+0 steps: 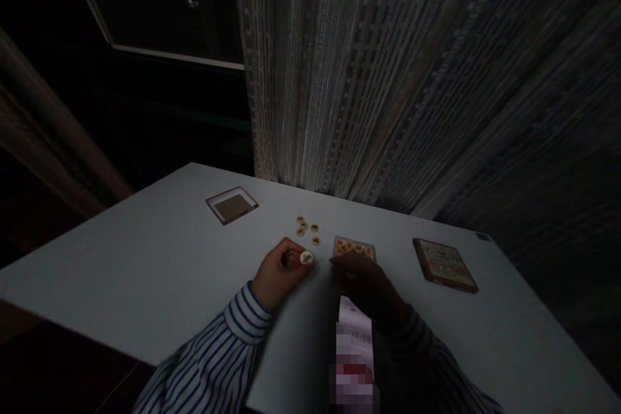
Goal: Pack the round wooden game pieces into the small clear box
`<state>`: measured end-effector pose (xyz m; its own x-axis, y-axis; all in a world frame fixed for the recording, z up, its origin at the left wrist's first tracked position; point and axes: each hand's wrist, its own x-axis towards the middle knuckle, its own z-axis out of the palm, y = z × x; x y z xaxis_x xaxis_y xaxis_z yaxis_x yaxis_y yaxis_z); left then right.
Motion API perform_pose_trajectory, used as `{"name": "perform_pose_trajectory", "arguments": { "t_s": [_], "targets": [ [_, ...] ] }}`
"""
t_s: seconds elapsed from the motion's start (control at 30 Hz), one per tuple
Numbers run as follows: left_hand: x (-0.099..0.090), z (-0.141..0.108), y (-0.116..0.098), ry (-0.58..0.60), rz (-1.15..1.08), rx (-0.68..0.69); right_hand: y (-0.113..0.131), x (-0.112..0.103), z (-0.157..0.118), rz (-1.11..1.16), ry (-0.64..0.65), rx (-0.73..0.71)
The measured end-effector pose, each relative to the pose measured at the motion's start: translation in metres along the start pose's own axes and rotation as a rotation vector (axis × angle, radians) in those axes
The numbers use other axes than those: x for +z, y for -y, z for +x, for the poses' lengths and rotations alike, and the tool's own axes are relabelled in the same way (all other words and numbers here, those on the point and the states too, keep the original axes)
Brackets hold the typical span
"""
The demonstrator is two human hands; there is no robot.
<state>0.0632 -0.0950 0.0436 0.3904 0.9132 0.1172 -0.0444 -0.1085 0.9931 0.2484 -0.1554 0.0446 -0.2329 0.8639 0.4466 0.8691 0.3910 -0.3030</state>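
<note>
A round game piece (306, 258) with a dark character on its face is pinched between the thumb and fingers of my left hand (280, 273). My right hand (365, 279) reaches over the near part of a small tray (374, 248) that holds round pieces with red characters; its fingers are bent, and what they hold, if anything, is hidden. Beyond my left hand, several loose round pieces (301, 226) with dark characters lie on the white table (160, 259). Part of the tray is covered by my right hand.
An open shallow box (233, 206) rests at the back left. On the right lies a flat box (446, 264) with a printed cover. A lit phone (356, 330) is near my right wrist. A curtain (330, 77) hangs behind the table.
</note>
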Motion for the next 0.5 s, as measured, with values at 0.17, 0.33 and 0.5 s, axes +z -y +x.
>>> {"name": "perform_pose_trajectory", "arguments": {
  "t_s": [0.17, 0.33, 0.5],
  "targets": [
    [0.014, 0.0, 0.005, 0.049, -0.049, -0.033, -0.003, -0.005, -0.01, -0.011, -0.03, 0.031],
    [0.026, 0.001, 0.008, 0.094, -0.063, -0.064, -0.004, -0.01, -0.019, -0.01, -0.034, 0.076],
    [0.035, 0.001, 0.008, 0.129, -0.069, -0.07, -0.009, -0.01, -0.029, 0.051, -0.067, 0.08]
  ]
}}
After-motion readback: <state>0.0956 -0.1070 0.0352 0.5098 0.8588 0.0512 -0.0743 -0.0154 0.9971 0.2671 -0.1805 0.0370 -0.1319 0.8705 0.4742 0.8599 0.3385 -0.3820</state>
